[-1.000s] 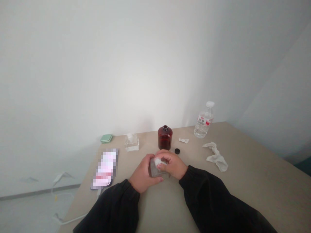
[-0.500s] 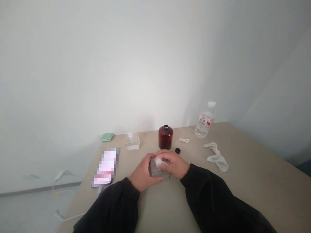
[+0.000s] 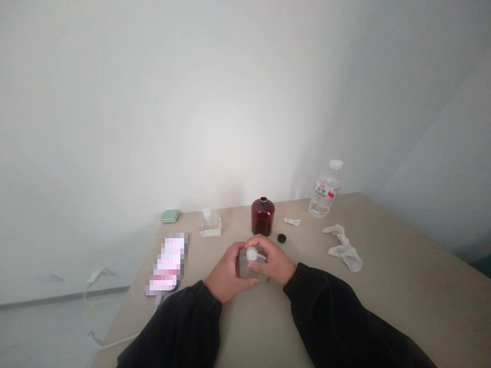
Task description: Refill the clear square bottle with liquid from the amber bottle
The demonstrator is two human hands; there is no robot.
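glass bottle [image 3: 247,268] | between left hand [image 3: 226,273], right hand [image 3: 274,259] | right fingers [image 3: 261,244] beside white cap [image 3: 251,253]

A clear square bottle [image 3: 253,269] with a white cap [image 3: 251,253]; the left hand [image 3: 226,272] grips it from 9 o'clock, the right hand [image 3: 273,260] from 3 o'clock.

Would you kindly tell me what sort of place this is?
Probably a plain indoor workroom or office: a beige table stands against a white wall, with a plastic water bottle on it and a white cable on the floor.
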